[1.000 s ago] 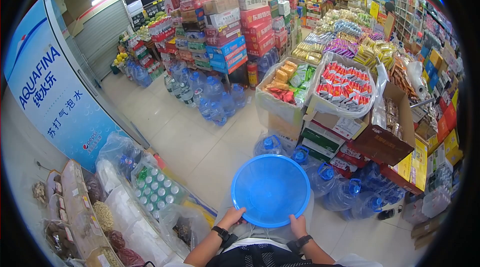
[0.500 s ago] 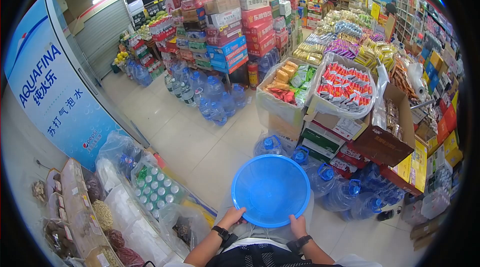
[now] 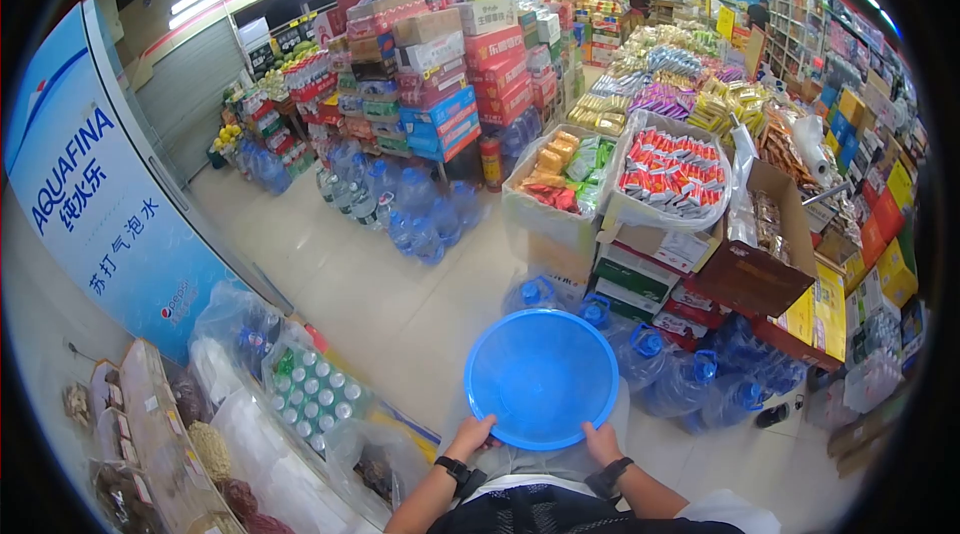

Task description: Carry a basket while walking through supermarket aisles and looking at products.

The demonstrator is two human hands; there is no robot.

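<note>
**Blue bowl held in both our hands**

Blue plastic fills the middle of what we see: a big round blue bowl (image 3: 541,378). We hold it out in front of us, low down, with its open side tipped up toward us. Our left hand (image 3: 473,433) has its grip closed on the near rim on the left side, with the fingers curled over the edge. Our right hand (image 3: 601,441) has its grip closed on the near rim on the right side in the same way. We wear a dark band on each wrist.

The bowl hangs in the air above the pale tiled floor (image 3: 380,274). Just behind the bowl stand big water jugs (image 3: 690,381) with blue caps. Above them are stacked cardboard boxes (image 3: 640,274) and open bins of snack packs (image 3: 672,174) in red, orange and green.

On our left is a tall blue cooler (image 3: 90,204) with white letters. Below it lie packs of small bottles (image 3: 315,389) in clear wrap, and bags of dried food are near our left elbow.

Far across the floor we see more bottled water (image 3: 415,214) and a high pile of red and blue boxes (image 3: 470,64). Shelves full of goods run along the right side.
</note>
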